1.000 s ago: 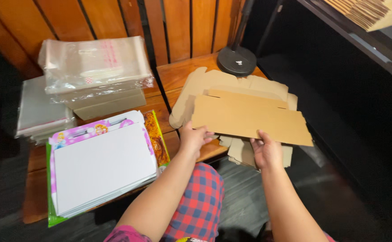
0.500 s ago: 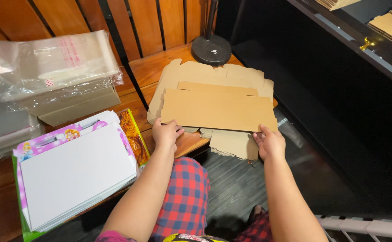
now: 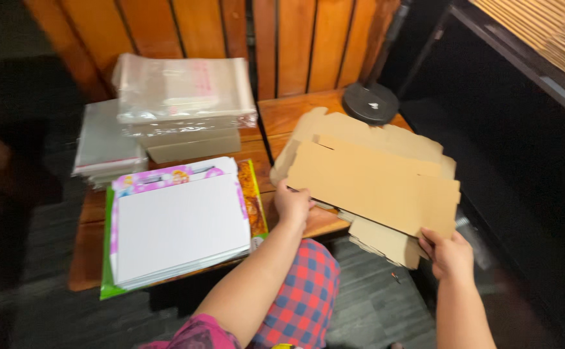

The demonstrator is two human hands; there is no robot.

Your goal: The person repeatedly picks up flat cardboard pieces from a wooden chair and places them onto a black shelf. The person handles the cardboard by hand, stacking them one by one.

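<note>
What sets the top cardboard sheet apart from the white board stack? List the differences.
1. The cardboard sheet is plain brown; the white stack is white with a pink patterned edge.
2. The left hand and right hand both hold the cardboard sheet; neither touches the white stack.
3. The cardboard sheet overhangs the bench; the white stack lies nearer its left end.
Both are flat and rectangular.

Left hand (image 3: 292,203) grips the near left edge of a flat cardboard sheet (image 3: 373,187); right hand (image 3: 449,253) pinches its near right corner. Sheet lies tilted atop a stack of flattened cardboard blanks (image 3: 386,240). Left of the left hand: white boards (image 3: 179,226). Beyond them, clear plastic bags (image 3: 182,90). Beyond the sheet, a round black base (image 3: 371,103).
</note>
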